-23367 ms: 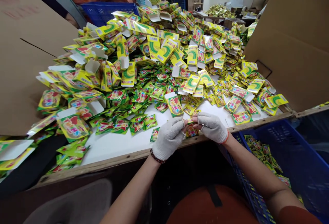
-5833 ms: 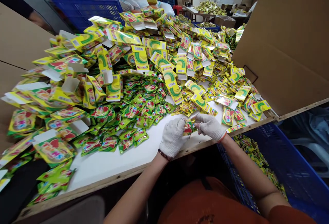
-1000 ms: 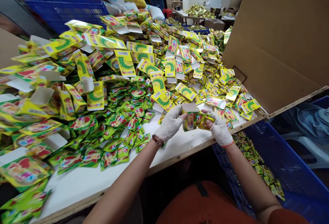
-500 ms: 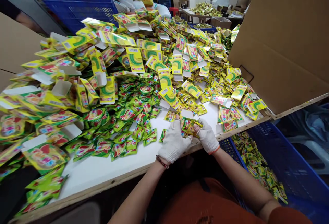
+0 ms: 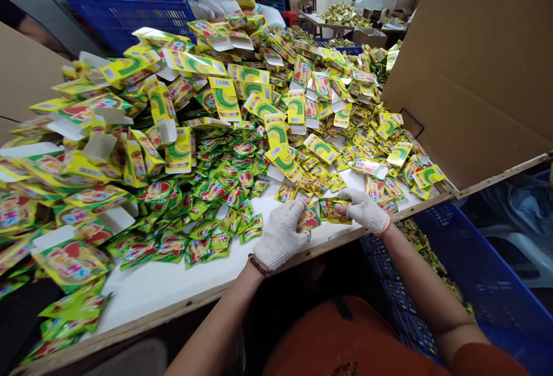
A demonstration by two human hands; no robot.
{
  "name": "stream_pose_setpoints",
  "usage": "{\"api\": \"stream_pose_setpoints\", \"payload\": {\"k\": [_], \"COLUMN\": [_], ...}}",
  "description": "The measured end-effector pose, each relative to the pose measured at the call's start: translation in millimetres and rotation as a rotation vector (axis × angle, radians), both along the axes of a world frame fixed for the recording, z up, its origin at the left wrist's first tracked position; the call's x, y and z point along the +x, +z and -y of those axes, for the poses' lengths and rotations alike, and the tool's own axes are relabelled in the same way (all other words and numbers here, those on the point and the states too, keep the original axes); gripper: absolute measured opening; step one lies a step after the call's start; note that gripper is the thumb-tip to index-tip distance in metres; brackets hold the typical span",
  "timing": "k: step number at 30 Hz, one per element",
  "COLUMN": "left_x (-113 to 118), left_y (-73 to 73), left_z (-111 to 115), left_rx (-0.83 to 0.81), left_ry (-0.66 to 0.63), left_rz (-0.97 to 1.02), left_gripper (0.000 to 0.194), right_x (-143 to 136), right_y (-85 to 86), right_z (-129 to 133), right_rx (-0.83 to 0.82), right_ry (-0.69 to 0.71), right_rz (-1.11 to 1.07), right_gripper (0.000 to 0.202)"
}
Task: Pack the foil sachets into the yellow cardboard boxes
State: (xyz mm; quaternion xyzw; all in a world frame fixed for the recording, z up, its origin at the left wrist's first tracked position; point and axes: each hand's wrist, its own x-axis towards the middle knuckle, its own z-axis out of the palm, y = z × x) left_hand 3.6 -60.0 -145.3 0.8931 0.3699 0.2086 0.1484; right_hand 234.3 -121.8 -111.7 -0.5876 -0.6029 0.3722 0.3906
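- Since 0.5 s ago: R hand (image 5: 367, 210) has shifted right & a bit farther from the body, widening the gap betw. the 2 hands; L hand (image 5: 279, 235), then spread flat-ish, is now curled. White flap seen betw. them then isn't visible now.
- Task items: held betw. the 2 hands, low over the front of the table. Printed pack (image 5: 310, 216) in L, box or sachet, can't tell. Green/yellow sachet (image 5: 333, 209) in R. Their near edges meet or almost; contact unclear.
- L hand: fingers & thumb pinched on its pack.
- R hand: thumb on top, clamped on its sachet. Hands apart from each other.
- Both in white knit gloves w/ bare fingertips; dark beaded bracelet (image 5: 258, 265) on L wrist, orange trim on R cuff.
- Just beyond L hand: 1 loose yellow/green sachet (image 5: 286, 193) on the white tabletop (image 5: 159, 284).
- L of hands: green sachet heap (image 5: 220, 186). Beyond the hands: yellow sachet heap (image 5: 317, 174), a few cartons on it.
- Behind & far L: big pile of yellow cartons (image 5: 227, 99), many w/ white flaps up.
- Below table edge, R side: blue crate (image 5: 488, 284) w/ more sachets inside, partly hidden by R forearm.
- R side of table: tall cardboard panel (image 5: 479, 71).
- Background: 2nd blue crate (image 5: 142, 19) upper L, red stool (image 5: 290, 17), rear table w/ gold-ish packs (image 5: 345, 14).
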Motion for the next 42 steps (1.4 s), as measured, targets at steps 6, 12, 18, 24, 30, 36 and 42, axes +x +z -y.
{"api": "stream_pose_setpoints", "payload": {"k": [6,12,18,24,30,36,42], "left_x": [0.0,10.0,10.5,16.0,20.3,19.3,8.5], "left_y": [1.5,-11.1,-20.6,-18.9,-21.9,-16.2,-25.8], "left_z": [0.0,9.7,8.1,10.2,12.8,16.8,16.7], "left_rx": [-0.035,0.019,0.141,0.199,0.168,-0.228,-0.75], "left_ry": [-0.107,-0.063,0.04,0.008,0.159,0.024,0.106], "left_rz": [0.032,0.079,0.09,0.075,0.128,0.357,0.789], "left_gripper": [0.059,0.05,0.056,0.06,0.059,0.031,0.048], "right_x": [2.8,-27.8,-31.2,-35.4,-42.5,-36.7,-42.7], "right_y": [9.9,8.0,-4.7,-1.1,1.0,-12.4,-30.5], "right_z": [-9.2,-16.8,-14.9,-11.1,-3.9,-11.1,-12.5], "right_rx": [-0.145,-0.101,-0.068,-0.114,-0.348,-0.26,0.164], "right_ry": [0.163,-0.05,-0.189,-0.093,-0.062,0.168,-0.128], "right_rz": [0.136,0.38,0.111,0.116,-0.22,0.124,0.077], "right_gripper": [0.02,0.01,0.016,0.011,0.042,0.015,0.018]}}
